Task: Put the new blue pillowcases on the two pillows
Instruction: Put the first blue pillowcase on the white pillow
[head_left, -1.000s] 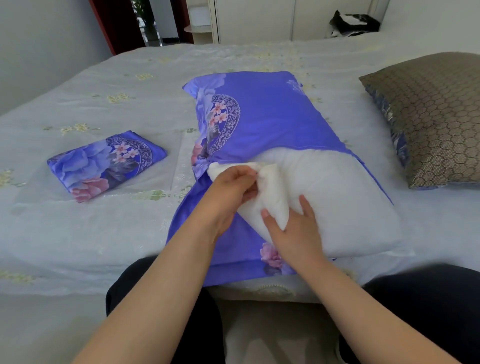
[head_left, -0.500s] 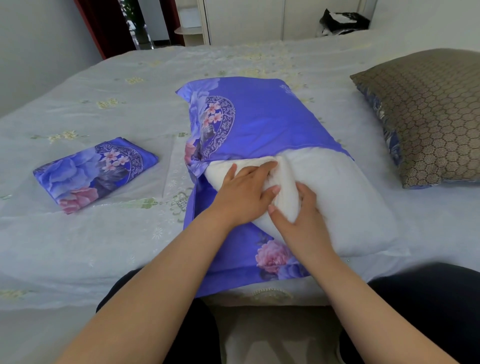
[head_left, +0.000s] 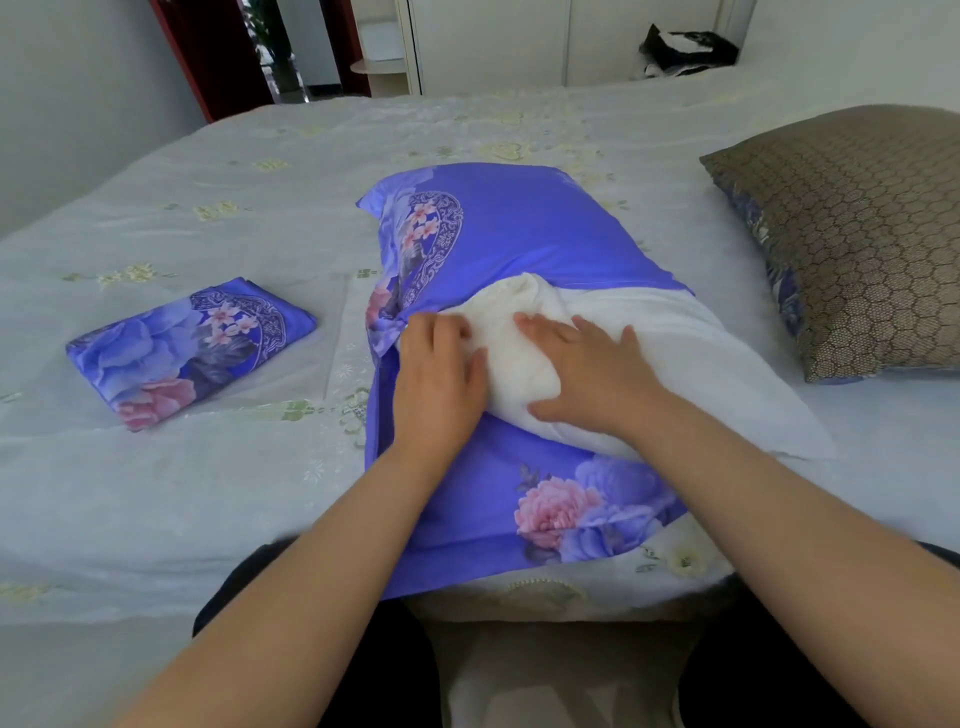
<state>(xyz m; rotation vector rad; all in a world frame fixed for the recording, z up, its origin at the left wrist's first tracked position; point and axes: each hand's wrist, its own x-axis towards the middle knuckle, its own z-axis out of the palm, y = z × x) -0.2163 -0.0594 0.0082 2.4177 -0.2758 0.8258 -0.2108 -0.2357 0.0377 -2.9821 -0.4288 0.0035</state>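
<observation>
A white pillow (head_left: 691, 358) lies mid-bed, its far half inside a blue floral pillowcase (head_left: 524, 228). The case's lower flap spreads under the pillow toward the bed edge. The pillow's near left corner is folded over into a bunched lump. My left hand (head_left: 436, 379) presses flat on the left side of that lump, fingers straight. My right hand (head_left: 582, 374) lies flat on top of it, fingers spread and pointing left. A second blue floral pillowcase (head_left: 187, 348) sits folded on the bed at the left. A second pillow (head_left: 872, 239) in a brown honeycomb cover lies at the right.
The bed (head_left: 208, 493) has a pale embroidered spread. My dark-trousered knees are against its near edge. Beyond the far side stand white wardrobe doors (head_left: 519, 41), a dark bag (head_left: 685, 49) and a red door frame (head_left: 208, 57).
Both hands slid forward and flattened on the folded pillow corner, pushing it farther toward the pillowcase opening. The left hand went from pinching the corner to pressing it.
</observation>
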